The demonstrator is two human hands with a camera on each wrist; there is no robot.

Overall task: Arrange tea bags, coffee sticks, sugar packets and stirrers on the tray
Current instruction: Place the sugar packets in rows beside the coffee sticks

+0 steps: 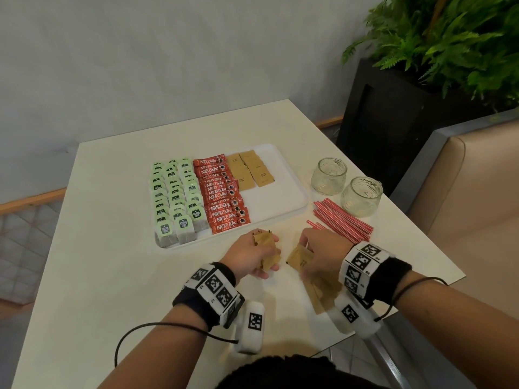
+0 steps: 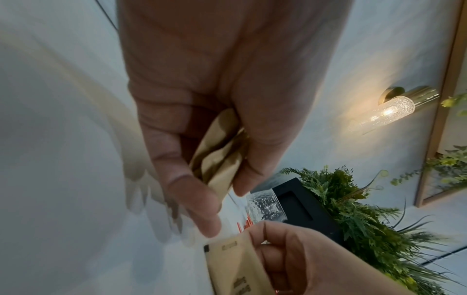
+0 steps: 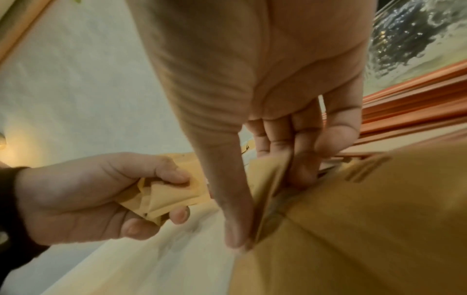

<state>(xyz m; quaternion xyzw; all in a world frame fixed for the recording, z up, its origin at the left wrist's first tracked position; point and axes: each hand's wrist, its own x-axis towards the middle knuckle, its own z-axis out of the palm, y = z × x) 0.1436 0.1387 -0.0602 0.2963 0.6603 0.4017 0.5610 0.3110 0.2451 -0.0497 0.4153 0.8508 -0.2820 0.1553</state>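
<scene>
Brown sugar packets (image 1: 266, 249) (count hidden) gripped by left hand (image 1: 250, 258); right hand (image 1: 320, 254) pinches more.

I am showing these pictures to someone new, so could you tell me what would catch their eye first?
Probably the white tray at the table's centre, lined with green tea bags, red coffee sticks and a few brown sugar packets. In front of it, the left hand and right hand each hold more brown packets. Red stirrers lie loose beside two glass jars on the right.
</scene>
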